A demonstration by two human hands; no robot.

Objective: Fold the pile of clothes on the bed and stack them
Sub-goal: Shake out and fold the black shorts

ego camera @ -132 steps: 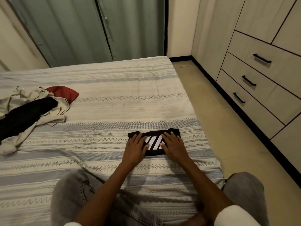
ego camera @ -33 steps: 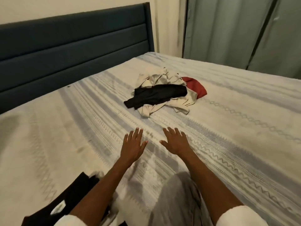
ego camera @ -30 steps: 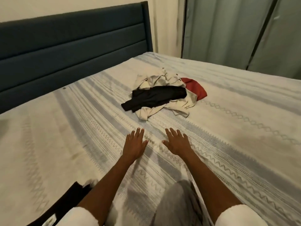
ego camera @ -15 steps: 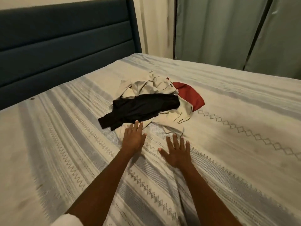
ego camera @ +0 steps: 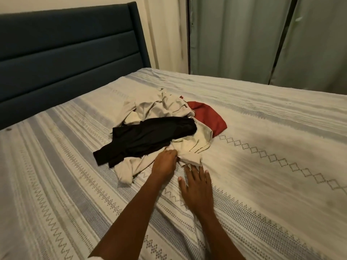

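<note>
A loose pile of clothes lies in the middle of the bed: a crumpled beige garment (ego camera: 165, 107), a black garment (ego camera: 148, 137) draped across it, and a red garment (ego camera: 208, 117) at its right edge. My left hand (ego camera: 164, 163) has its fingers curled into the near edge of the beige garment. My right hand (ego camera: 196, 182) lies flat on the bedspread, fingers straight, its tips touching a beige corner (ego camera: 189, 158).
The bed (ego camera: 272, 156) has a striped cream and blue bedspread with zigzag and diamond patterns. A dark blue padded headboard (ego camera: 65, 59) stands at the left. Grey-green curtains (ego camera: 262, 38) hang behind the far side.
I have turned from the folded black shirt to the pile and leaned closer. Both hands slid forward over the bedspread; the left one now grips the beige garment's near edge.
</note>
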